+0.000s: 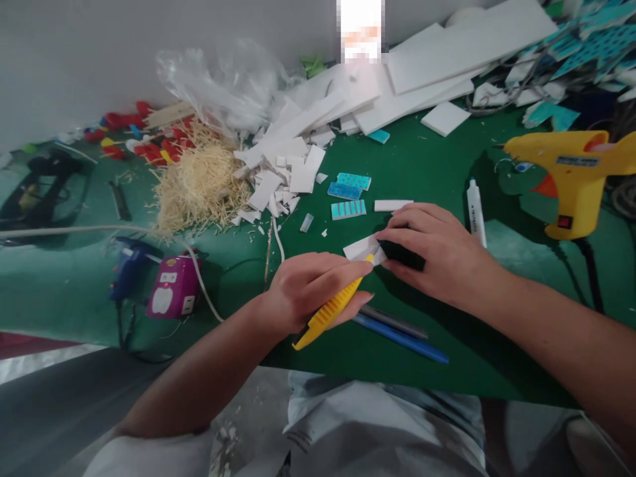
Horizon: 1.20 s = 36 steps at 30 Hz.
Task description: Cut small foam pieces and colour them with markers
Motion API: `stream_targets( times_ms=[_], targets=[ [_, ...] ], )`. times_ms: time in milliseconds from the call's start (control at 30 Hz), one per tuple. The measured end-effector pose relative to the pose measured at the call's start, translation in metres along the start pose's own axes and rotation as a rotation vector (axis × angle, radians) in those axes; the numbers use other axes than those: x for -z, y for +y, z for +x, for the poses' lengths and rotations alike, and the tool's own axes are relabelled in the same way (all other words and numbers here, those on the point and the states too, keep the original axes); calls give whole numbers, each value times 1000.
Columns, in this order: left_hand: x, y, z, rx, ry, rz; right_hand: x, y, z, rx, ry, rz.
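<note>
My left hand is closed around a yellow utility knife, its tip end at a small white foam board piece. My right hand holds that piece down on the green table from the right, thumb and fingertips on its edge. The space beneath my right palm is dark. Just beyond lie a narrow white strip, a striped turquoise piece, a blue piece and a dotted turquoise piece. A blue pen and a grey pen lie below my hands.
A yellow glue gun and a white marker are on the right. White board offcuts, straw-like shreds and large white sheets lie behind. A purple power adapter, a blue glue gun and a cable sit left.
</note>
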<state>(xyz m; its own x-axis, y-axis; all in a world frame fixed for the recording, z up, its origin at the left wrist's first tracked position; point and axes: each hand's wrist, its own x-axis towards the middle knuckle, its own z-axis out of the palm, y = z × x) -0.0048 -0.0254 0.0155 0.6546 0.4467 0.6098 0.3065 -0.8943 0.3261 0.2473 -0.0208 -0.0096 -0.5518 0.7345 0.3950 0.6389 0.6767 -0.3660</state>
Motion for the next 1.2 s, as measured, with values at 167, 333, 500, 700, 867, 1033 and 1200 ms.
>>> stream_targets(
  times_ms=[167,333,500,700,867,1033,1200],
  targets=[
    [2,1,-1,17,-33,7,0,-3,2,-28,-30,-27],
    [3,1,0,11,-49,9,0,-4,4,-13,-22,-29],
    [2,1,-1,18,-38,0,-1,-3,3,-36,-45,-26],
    [3,2,-3,13,-56,21,0,-2,3,-22,-44,-35],
    [4,4,-1,3,-80,23,0,-2,3,-14,-51,-52],
    [4,5,-1,12,-83,32,0,-3,3,-39,-63,-58],
    [7,6,1,6,-102,68,0,-4,3,-29,-61,-68]
  ],
)
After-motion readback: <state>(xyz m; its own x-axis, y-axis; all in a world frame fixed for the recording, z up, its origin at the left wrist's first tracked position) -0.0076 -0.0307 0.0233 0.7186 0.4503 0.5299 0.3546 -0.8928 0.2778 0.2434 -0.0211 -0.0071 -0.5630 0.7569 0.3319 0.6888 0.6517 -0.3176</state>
